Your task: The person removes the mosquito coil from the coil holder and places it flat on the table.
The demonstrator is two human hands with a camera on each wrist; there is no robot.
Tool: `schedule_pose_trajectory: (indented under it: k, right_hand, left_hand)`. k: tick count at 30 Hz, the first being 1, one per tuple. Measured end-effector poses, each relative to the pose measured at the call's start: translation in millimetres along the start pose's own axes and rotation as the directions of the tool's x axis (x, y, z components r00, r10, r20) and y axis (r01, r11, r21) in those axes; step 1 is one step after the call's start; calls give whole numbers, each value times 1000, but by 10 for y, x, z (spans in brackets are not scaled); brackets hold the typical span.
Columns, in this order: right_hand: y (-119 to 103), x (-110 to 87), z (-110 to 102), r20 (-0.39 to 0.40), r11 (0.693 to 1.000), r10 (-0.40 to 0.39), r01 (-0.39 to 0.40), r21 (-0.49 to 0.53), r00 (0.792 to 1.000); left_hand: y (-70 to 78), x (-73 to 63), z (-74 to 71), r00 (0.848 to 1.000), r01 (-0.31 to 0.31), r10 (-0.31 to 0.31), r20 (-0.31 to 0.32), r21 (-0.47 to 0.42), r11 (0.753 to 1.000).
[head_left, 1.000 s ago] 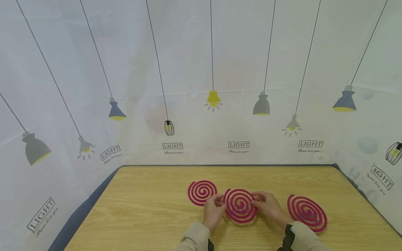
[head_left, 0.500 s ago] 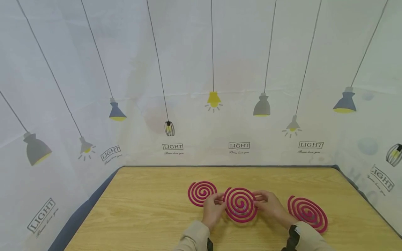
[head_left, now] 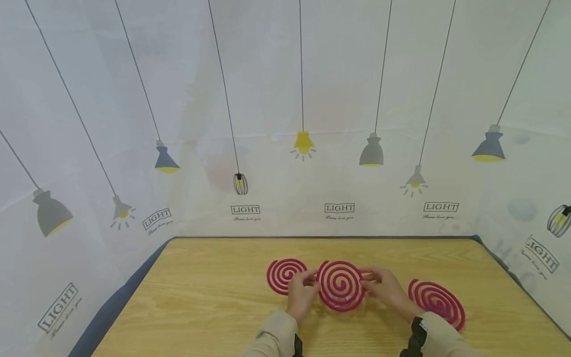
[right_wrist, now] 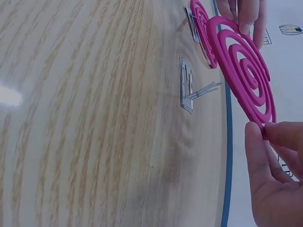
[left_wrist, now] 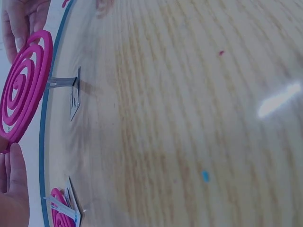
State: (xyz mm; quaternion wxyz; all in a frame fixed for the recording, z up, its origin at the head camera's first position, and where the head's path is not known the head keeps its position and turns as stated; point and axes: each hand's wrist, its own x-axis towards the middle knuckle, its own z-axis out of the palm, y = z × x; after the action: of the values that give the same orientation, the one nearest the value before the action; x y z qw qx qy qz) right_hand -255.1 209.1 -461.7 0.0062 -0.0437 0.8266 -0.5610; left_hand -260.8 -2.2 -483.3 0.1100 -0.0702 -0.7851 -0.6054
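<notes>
A magenta mosquito coil (head_left: 341,284) is held up flat side toward me by both hands. My left hand (head_left: 301,295) pinches its left edge between thumb and fingers, while the right hand (head_left: 389,290) pinches the opposite edge. Just below the coil, a thin metal coil stand (right_wrist: 186,87) with an upright prong rests on the table. The right wrist view shows a gap between prong and coil. A second mosquito coil (head_left: 288,274) sits to the left, behind my left hand, with its own metal stand (left_wrist: 71,203).
Beside my right forearm is a third mosquito coil (head_left: 438,302), tilted and partly hidden by the sleeve. All stand on a wooden table (head_left: 192,297). A white curtain (head_left: 285,188) printed with lamps borders its back and sides.
Both hands have raised the held coil slightly, moving it up and away from me. The two other coils have stayed in place.
</notes>
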Motion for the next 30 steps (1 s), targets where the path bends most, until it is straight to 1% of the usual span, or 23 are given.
schedule_pose_trajectory:
  k: [5,12,13,19,24,27,30]
  right_hand:
    - [-32,17,-27,-4,1000,-16,16,8,1000]
    - [-70,70,-35,-19,998,-44,45,37,999]
    - [-71,86,-31,-24,998,-47,48,38,999]
    - [-62,195,-1,-72,999,-27,29,22,997]
    - [-63,281,23,-90,1000,-16,17,15,996]
    - [-62,331,42,-107,999,-20,23,27,994]
    - [-64,381,65,-128,999,-30,34,30,991]
  left_hand:
    - [21,51,14,1000,-8,8,-4,12,1000]
    - [32,99,40,998,-43,43,-44,6,999]
    - [29,107,45,998,-40,40,-48,9,999]
    - [38,165,44,996,-42,44,-74,31,999]
    - [44,187,47,992,-32,37,-117,46,998]
    - [40,193,64,986,-47,55,-158,58,997]
    - [37,214,82,975,-73,84,-205,63,995]
